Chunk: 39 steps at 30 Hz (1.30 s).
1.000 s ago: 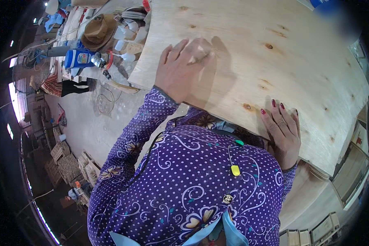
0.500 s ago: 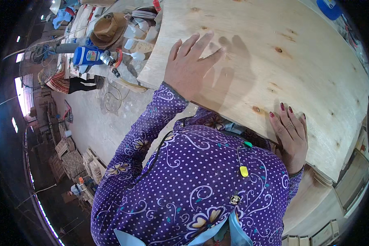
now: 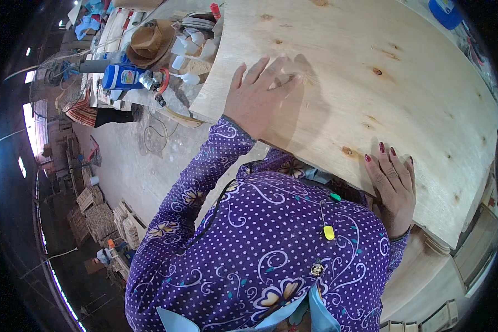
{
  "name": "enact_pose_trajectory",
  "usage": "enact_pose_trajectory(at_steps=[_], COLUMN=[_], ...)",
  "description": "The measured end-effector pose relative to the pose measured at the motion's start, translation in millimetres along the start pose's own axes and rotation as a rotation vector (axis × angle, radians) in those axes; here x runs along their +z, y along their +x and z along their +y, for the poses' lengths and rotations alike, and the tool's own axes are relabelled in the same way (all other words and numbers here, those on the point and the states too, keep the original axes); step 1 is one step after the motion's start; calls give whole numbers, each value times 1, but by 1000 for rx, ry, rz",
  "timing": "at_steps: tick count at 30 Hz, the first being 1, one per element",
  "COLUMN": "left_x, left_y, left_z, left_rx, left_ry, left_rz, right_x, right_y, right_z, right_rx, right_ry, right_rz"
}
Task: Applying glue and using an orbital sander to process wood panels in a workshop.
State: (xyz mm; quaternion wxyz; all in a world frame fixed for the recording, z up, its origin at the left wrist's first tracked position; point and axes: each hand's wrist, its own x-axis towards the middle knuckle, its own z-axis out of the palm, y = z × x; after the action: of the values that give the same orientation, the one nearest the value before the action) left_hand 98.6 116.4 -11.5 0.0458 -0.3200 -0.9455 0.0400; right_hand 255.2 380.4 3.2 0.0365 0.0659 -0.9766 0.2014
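Observation:
My left hand [image 3: 259, 98] rests on a large pale plywood sheet [image 3: 404, 105] with brown knots, near its edge closest to me, fingers spread. My right hand [image 3: 393, 188], with red-painted nails, lies on the same sheet farther right along that edge, fingers stretched out. Its thumb is hidden or hard to make out. My purple patterned sleeves and shirt fill the lower middle of the view.
Left of the sheet, a cluttered bench holds a blue jug [image 3: 123, 77], a brown hat [image 3: 148, 41], tools and hoses. Beside it, a person in striped clothing [image 3: 83, 113] is partly hidden. Stacked wood [image 3: 99, 221] stands on the floor [image 3: 122, 166]. A blue container [image 3: 445, 14] is top right.
My left hand moved forward on the sheet, then slightly back toward me. My right hand stays in place on it. The whole scene has shifted a little right and down in view.

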Motion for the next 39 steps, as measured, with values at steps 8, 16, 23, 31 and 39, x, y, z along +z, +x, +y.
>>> enact_pose_trajectory(at_steps=[8, 16, 23, 31, 39], left_x=[-1, -2, -8, 1, 3], left_y=[2, 1, -8, -12, -8], left_z=[2, 3, 8, -9, 5], left_rx=[8, 28, 84, -150, -58], left_ry=[1, 26, -158, 124, -46], left_rz=[-9, 19, -128, -37, -81], right_x=[1, 1, 0, 0, 1], right_y=[-1, -2, -1, 0, -1], right_z=[0, 0, 1, 0, 0], right_rx=[4, -5, -20, -14, -28], right_ry=[13, 3, 5, -24, -6], right_rz=[1, -8, -12, -11, 3])
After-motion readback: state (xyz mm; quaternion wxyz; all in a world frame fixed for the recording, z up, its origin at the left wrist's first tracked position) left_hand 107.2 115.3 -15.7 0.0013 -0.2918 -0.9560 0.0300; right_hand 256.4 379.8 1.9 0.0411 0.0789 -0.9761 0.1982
